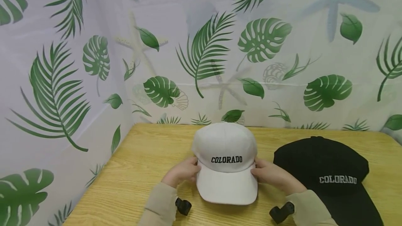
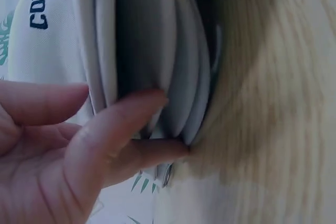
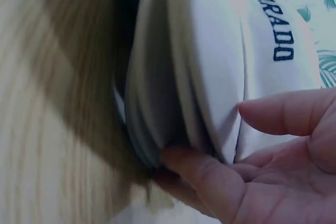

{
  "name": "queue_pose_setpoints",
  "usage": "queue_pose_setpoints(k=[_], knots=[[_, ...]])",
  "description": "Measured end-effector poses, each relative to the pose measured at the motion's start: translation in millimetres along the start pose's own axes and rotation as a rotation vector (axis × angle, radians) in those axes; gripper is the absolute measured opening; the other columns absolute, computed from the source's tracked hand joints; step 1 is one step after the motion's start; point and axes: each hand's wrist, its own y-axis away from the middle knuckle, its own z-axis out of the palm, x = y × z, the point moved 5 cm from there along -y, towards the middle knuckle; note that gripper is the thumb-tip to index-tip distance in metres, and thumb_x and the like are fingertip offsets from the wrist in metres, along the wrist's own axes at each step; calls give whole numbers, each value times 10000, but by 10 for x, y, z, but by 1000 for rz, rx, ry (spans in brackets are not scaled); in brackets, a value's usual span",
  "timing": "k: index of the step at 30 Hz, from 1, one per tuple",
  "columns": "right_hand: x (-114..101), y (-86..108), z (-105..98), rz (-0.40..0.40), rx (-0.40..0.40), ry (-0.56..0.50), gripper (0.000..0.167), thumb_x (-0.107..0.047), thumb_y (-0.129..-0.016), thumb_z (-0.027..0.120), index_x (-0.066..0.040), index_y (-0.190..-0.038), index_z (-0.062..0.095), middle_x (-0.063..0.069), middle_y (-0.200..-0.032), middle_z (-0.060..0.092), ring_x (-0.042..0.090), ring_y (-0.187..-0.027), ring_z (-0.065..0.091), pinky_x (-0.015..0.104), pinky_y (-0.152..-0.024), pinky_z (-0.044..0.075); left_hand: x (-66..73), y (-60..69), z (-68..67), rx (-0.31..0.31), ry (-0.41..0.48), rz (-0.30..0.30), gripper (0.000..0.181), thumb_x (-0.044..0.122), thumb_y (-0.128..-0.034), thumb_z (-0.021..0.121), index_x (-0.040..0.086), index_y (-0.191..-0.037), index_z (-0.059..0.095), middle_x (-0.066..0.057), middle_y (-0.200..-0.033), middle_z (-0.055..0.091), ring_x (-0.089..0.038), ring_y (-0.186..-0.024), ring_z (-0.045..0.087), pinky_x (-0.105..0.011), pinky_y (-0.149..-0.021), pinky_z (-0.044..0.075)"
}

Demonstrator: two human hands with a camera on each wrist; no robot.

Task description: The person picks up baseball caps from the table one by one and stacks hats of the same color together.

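A white baseball cap (image 1: 224, 187) lettered COLORADO faces me at the middle of the table, brim toward me. From the sides, the wrist views show several brims (image 2: 136, 30) layered one under another, so it sits on a stack of caps. My left hand (image 1: 182, 172) grips the stack's left side, thumb and fingers at the brim edges. On the opposite side my right hand (image 1: 276, 175) holds it the same way, with fingertips (image 3: 181, 161) tucked among the layers. How many caps each hand holds is hard to tell.
To the right lies a black baseball cap (image 1: 320, 163), also lettered COLORADO, partly behind my right forearm. The wooden table (image 1: 141, 163) ends at a leaf-patterned cloth (image 1: 201, 55) at the back and left. Small black devices (image 1: 183, 206) are worn at both wrists.
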Motion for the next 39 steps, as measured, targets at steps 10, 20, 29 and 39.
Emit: queue_pose_setpoints(k=[10, 20, 29, 39], knots=[[14, 34, -155, 36, 159, 286, 484, -209, -897, 513, 132, -1215, 385, 68, -774, 536, 179, -667, 541, 329, -563, 454, -47, 23, -184, 41, -112, 12, 203, 165, -910, 481, 0, -988, 571, -96, -734, 558, -163, -586, 481, -285, -492, 417], [5, -14, -111, -12, 189, 281, 492, -249, -894, 524, 140, -1171, 405, 17, -552, 425, 146, -482, 410, 288, -486, 365, 33, 6, -198, 222, -197, 40, 226, 212, -837, 605, -1, -909, 626, -61, -783, 588, -173, -650, 559, -323, -562, 463], [-89, 41, -121, -18, 278, 338, 391, -275, -881, 542, 80, -1028, 468, 56, -721, 462, 176, -637, 459, 303, -547, 390, 73, 15, -191, 225, -162, 44, 304, 217, -848, 593, -16, -1036, 538, -77, -817, 569, -204, -674, 592, -338, -563, 461], [-69, -12, -58, -45, 197, 279, 518, -273, -919, 475, 138, -1208, 348, 46, -681, 493, 160, -593, 476, 303, -520, 417, 50, -22, -200, 271, -122, 35, 538, 226, -888, 542, 0, -1286, 258, -80, -598, 543, -205, -514, 550, -306, -467, 440]])
